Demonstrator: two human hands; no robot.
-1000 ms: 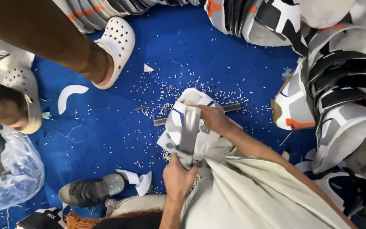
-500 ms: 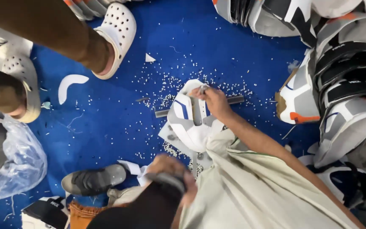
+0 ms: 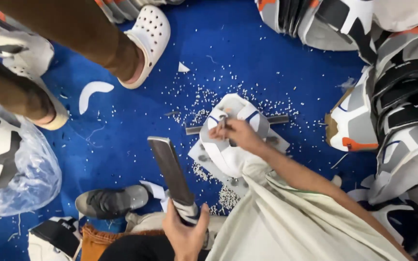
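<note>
My right hand [image 3: 235, 134] pinches a small metal punch [image 3: 222, 122] upright on a stack of white shoe-upper pieces [image 3: 228, 154] with thin blue lines. The stack lies on the blue floor sheet [image 3: 122, 125], across a grey metal bar [image 3: 280, 119]. My left hand [image 3: 186, 234] grips the taped handle of a flat dark metal striker [image 3: 169, 169], held raised to the left of the stack, its blade pointing away from me. Small white punched bits [image 3: 204, 99] lie scattered around the stack.
Another person's legs in white clogs [image 3: 148, 41] stand at the top left. A clear plastic bag [image 3: 22, 179] of cut pieces lies at the left. A grey shoe [image 3: 110, 200] is beside my knee. Piles of white, black and orange shoe uppers [image 3: 397, 111] line the right side.
My left hand left the stack, took up the flat striker near my lap and raised it beside the stack. My right hand stayed on the punch.
</note>
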